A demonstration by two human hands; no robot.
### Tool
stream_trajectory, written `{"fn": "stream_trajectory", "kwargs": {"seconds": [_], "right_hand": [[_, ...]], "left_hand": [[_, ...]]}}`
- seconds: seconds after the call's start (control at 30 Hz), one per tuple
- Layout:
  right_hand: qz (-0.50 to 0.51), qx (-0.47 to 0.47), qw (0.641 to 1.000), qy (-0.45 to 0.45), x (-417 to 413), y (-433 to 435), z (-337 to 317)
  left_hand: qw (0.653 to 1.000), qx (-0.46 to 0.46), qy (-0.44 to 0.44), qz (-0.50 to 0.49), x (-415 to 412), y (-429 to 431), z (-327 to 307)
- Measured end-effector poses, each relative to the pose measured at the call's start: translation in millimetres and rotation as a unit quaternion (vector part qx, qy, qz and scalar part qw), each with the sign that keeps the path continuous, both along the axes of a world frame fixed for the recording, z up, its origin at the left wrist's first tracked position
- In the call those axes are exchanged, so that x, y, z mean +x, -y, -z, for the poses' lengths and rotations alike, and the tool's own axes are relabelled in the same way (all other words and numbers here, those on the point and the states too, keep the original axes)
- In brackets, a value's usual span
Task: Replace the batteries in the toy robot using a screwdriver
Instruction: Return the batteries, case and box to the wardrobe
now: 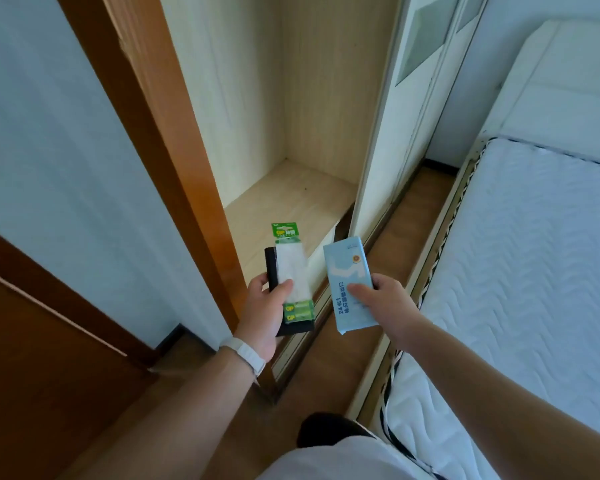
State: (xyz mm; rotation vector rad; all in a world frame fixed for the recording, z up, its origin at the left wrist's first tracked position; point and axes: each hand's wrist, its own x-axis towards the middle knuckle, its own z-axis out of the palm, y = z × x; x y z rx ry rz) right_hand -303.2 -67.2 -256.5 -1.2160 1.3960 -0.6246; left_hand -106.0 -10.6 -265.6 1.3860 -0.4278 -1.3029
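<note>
The green battery pack (293, 271) is lying on a flat black case (284, 299), both clamped in the left hand (267, 306), thumb pressing on top, near the frame's centre. At 3 o'clock from it, just apart, the right hand (385, 303) is gripping a pale blue box (352, 285) printed "24". Beyond them, at 12 o'clock, an open wardrobe shelf (291, 192) is showing; a mattress (534, 271) is lying at 3 o'clock.

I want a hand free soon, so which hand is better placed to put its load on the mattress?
Right. The right hand, holding the light blue box, is nearer the mattress; the left hand is on the wardrobe side.
</note>
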Motion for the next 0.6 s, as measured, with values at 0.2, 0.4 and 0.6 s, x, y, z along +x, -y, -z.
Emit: {"fn": "stream_trajectory", "kwargs": {"seconds": [0.2, 0.4, 0.6], "right_hand": [[0.006, 0.007, 1.0, 0.017, 7, 67, 10], [-0.038, 0.027, 0.999, 0.02, 21, 174, 36], [-0.139, 0.052, 0.989, -0.002, 44, 306, 51]], "left_hand": [[1.0, 0.018, -0.003, -0.011, -8, 62, 9], [0.995, 0.059, -0.014, -0.081, -6, 148, 33], [0.978, 0.117, -0.01, -0.173, -10, 249, 48]]}}
